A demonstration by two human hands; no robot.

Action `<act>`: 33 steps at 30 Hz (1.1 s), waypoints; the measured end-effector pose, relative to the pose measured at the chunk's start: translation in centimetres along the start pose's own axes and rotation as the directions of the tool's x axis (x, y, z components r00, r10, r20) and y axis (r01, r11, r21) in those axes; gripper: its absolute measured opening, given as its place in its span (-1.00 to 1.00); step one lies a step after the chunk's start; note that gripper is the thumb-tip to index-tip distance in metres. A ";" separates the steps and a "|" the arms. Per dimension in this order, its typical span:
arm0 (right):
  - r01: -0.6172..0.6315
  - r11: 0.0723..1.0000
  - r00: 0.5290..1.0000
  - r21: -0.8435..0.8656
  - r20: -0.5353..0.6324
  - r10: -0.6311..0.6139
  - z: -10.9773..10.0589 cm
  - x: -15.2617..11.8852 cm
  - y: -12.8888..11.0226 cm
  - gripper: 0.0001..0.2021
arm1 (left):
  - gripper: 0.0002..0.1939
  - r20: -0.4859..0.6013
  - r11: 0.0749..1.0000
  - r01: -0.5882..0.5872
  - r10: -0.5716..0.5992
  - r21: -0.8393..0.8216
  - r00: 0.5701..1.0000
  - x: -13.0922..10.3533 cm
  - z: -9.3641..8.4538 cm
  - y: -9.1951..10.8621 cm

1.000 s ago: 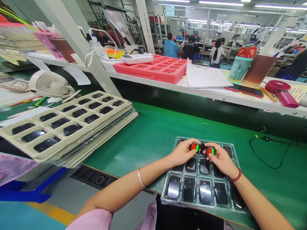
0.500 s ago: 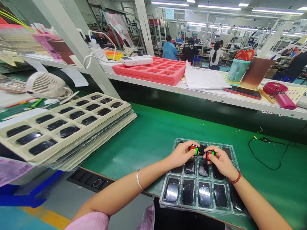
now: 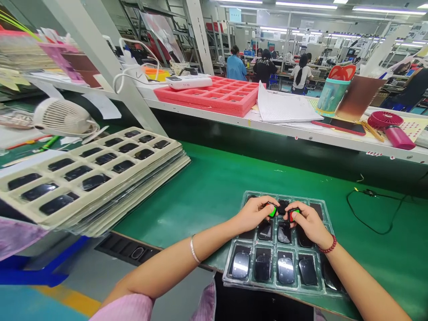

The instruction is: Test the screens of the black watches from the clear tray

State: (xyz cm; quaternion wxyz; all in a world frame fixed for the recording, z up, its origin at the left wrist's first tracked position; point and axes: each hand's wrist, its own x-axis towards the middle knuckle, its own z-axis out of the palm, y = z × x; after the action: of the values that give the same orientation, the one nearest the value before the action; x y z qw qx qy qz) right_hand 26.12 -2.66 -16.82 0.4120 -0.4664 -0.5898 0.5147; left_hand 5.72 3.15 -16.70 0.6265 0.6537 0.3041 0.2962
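My left hand [image 3: 257, 213] pinches a small black smartwatch body [image 3: 273, 210] with a lit screen, mostly green with some red. A second smartwatch body [image 3: 294, 216], showing red and green, is held in my right hand [image 3: 308, 219], the thumb resting on its screen. Both hands are close together over the far rows of a clear plastic tray [image 3: 251, 263]. In that tray's compartments lie several glossy dark rounded pieces [image 3: 285, 270]. My hands and forearms cover part of the tray.
A stack of cream trays [image 3: 160, 167] holding dark pieces stands left. Behind it is a white fan [image 3: 62, 118]. A shelf carries a red foam tray [image 3: 230, 109], papers [image 3: 284, 107], cups [image 3: 331, 98] and a pink fan [image 3: 397, 133]. A black cable [image 3: 384, 232] lies right. People sit beyond.
The smartwatch body in my left hand has turned slightly, and less red shows on it. Both hands keep their grip over the tray. The view has shifted a little.
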 end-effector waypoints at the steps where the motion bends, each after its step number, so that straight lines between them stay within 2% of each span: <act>1: -0.002 1.000 1.000 0.002 0.000 0.002 0.0 0.0 0.0 -0.77 | -0.66 0.002 1.000 0.000 0.000 -0.009 1.000 0.0 0.0 0.0; 8: -0.004 1.000 1.000 0.007 -0.002 0.004 0.0 0.0 -0.1 -0.76 | -0.69 -0.003 0.999 -0.009 0.009 -0.047 1.000 -0.1 0.0 0.5; 16: -0.015 1.000 1.000 -0.024 -0.014 0.015 0.2 -0.1 -0.4 -0.76 | -0.68 -0.009 1.000 -0.008 0.008 0.020 1.000 0.0 0.0 0.3; 25: 0.003 0.999 1.000 -0.037 0.007 -0.003 -0.1 0.0 0.3 -0.82 | -0.61 0.001 0.994 -0.022 0.022 -0.105 1.000 0.2 0.4 -0.1; 33: 0.013 1.000 1.000 -0.023 -0.019 -0.014 0.2 0.0 0.1 -0.76 | -0.56 0.014 0.994 -0.029 0.031 -0.101 0.999 0.4 0.3 -0.8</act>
State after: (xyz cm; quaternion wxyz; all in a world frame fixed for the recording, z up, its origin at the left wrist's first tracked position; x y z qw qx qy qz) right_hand 25.96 -2.67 -16.96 0.4156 -0.4719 -0.5950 0.5006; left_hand 6.19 3.26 -17.46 0.6565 0.6281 0.2741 0.3154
